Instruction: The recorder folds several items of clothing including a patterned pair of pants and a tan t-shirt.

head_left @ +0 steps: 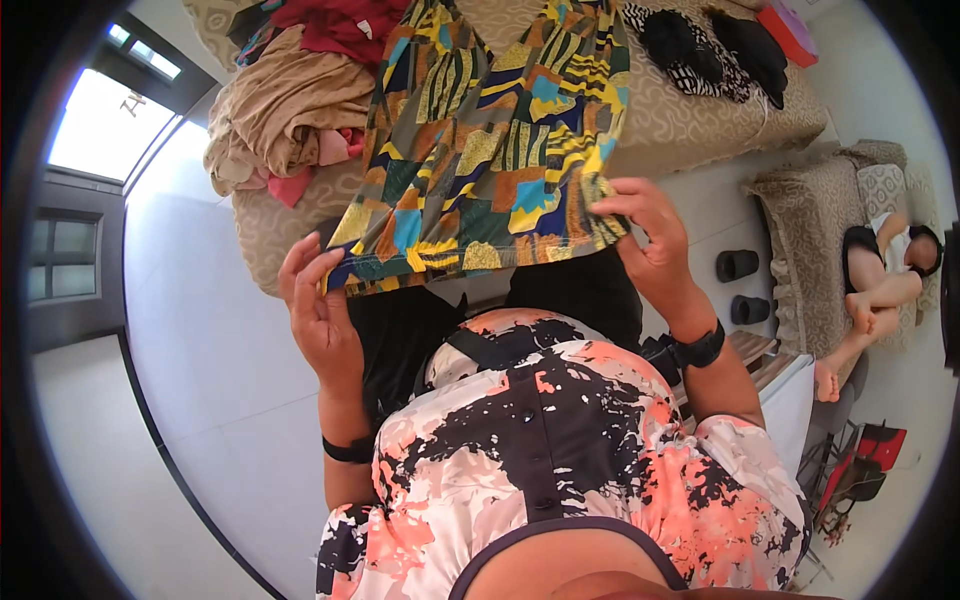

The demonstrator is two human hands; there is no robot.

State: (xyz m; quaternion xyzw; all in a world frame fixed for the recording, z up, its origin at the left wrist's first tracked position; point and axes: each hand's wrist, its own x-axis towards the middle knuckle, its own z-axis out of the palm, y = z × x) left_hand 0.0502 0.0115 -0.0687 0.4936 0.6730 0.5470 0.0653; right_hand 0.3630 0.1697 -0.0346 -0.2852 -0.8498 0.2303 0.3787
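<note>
A multicoloured patchwork-print garment [490,140] lies spread on a beige patterned bed [690,125], its hem hanging over the near edge. My left hand [318,310] pinches the hem's left corner between thumb and fingers. My right hand [650,235] grips the hem's right corner. Both wrists wear black bands.
A heap of tan, pink and red clothes [285,110] sits on the bed's left end. Black and patterned items [705,50] lie at the far right of the bed. Another person [880,275] rests on a beige sofa [800,230] to the right, with black slippers [740,285] on the pale floor.
</note>
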